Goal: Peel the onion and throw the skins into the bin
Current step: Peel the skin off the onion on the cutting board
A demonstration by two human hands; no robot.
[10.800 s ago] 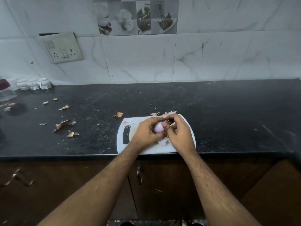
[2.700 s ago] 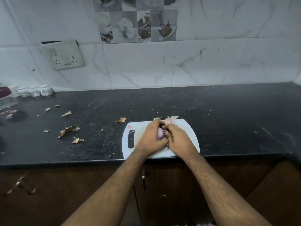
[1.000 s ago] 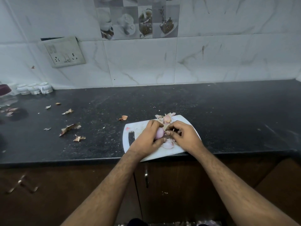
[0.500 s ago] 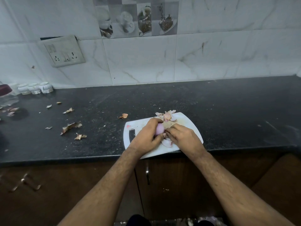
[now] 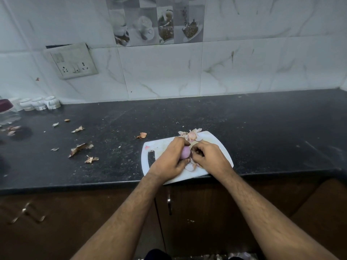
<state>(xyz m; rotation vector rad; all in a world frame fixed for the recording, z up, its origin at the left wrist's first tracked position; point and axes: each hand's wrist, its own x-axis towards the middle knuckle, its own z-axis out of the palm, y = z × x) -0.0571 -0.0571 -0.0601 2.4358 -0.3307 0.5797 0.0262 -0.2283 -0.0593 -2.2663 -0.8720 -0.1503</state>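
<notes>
Onion (image 5: 185, 152): we hold it just above the white cutting board (image 5: 161, 147), near the counter's front edge, so what we strip off drops onto the board; the side facing us is bare purple flesh.
Left hand (image 5: 169, 162): curled closed around the onion, fingers over its top and thumb beneath, steadying it for the other hand.
Right hand (image 5: 210, 156): fingertips (image 5: 194, 151) pinched together at the onion's right side; we judge they nip a strip of skin, though the strip itself is too small to make out.
Loose skins (image 5: 190, 135): a heap at the board's far edge, more under our hands, kept together for one sweep.
Stray skins (image 5: 80, 147): scattered on the black counter (image 5: 262, 132), well to the left.
Bin: not in view.
Stage: peeling nearly done by our reckoning; disposal not yet begun.
</notes>
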